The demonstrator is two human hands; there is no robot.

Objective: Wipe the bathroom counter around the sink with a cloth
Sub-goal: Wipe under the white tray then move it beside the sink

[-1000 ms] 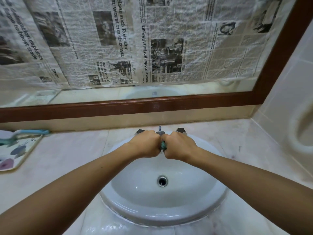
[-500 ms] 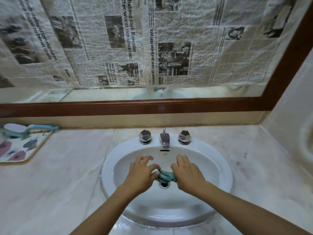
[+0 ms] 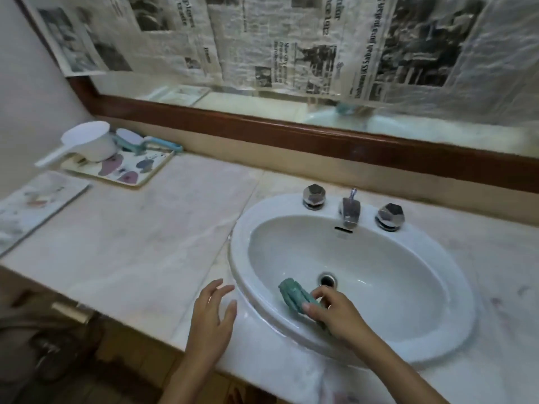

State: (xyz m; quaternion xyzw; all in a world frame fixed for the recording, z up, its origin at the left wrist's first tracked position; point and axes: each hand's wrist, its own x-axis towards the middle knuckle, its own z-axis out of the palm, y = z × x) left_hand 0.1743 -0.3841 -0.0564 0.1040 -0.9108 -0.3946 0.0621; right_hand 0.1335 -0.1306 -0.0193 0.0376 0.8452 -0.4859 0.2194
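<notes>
The cloth [image 3: 293,294] is a tight teal roll, held over the near left part of the sink [image 3: 242,228] bowl, just beside the drain [image 3: 327,279]. The right hand [image 3: 338,312] has its grip closed on the roll's near end, thumb and fingers pinching it. The left hand [image 3: 211,319] hovers above the near rim and the worktop [image 3: 145,243] edge, its grip wide with fingers spread, holding nothing.

No wiping seems to be under way yet: the cloth is over the bowl, not on the worktop.

What could go wrong:
- The roll looks wrung. If it goes to the worktop in that shape, only a narrow strip would touch and streaks would likely be left; it wants opening out first.
- The pinch takes only one end, so the free end could sag or slip into the bowl when the hand moves.
- If water remains in it, the cloth could drip across the rim on the way out.

What is around and in the way:
- The tap [image 3: 350,211] and two knobs [image 3: 313,196] stand on the far rim, so the strip behind them is awkward to reach.
- At the far left a tray [image 3: 145,173] carries a white scoop [image 3: 87,144] and a brush [image 3: 145,141]. The scoop's handle juts past the tray and a broad sweep could knock it.
- A flat printed sheet [image 3: 38,205] lies nearer on the left, covering that part of the worktop.
- Behind runs the mirror [image 3: 262,106], mostly covered with newspaper [image 3: 291,39].
</notes>
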